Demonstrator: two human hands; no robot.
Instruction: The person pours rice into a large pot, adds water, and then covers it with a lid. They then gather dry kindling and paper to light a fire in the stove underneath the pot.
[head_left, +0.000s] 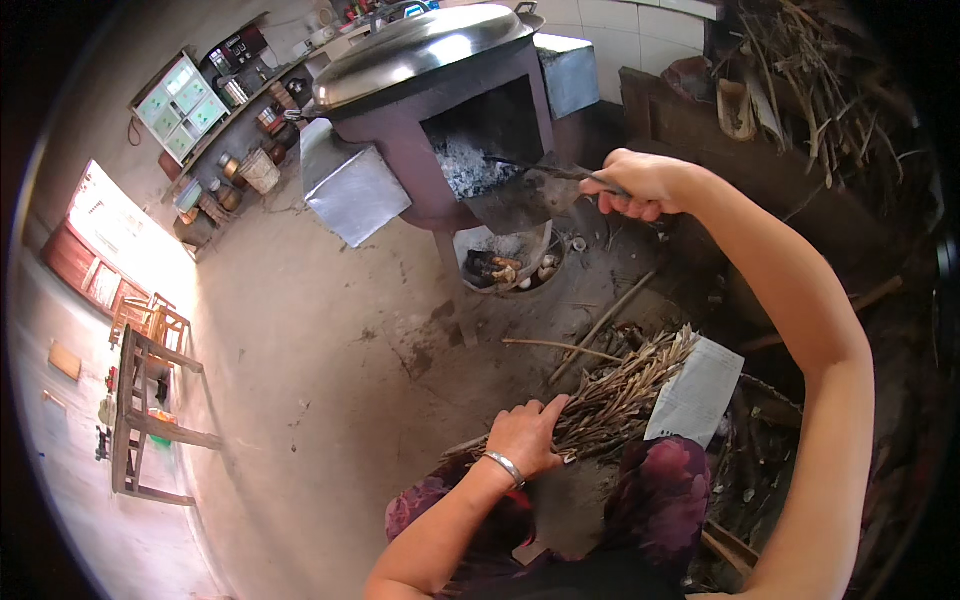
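Note:
My right hand grips the handle of a dark metal fire tool. The tool's far end reaches into the firebox of a wood-burning stove, where grey-white ash lies heaped. Whether the tip is a poker or a small shovel is hard to tell. Down by my knees, my left hand is closed around a bundle of dry sticks. A sheet of printed paper lies against the bundle's far end. On top of the stove is a large wok with a shiny metal lid.
Below the firebox opening stands a basin holding ash and charred pieces. Metal side boxes jut from the stove. Brushwood is piled at the upper right, with loose sticks on the floor. A wooden bench stands far left.

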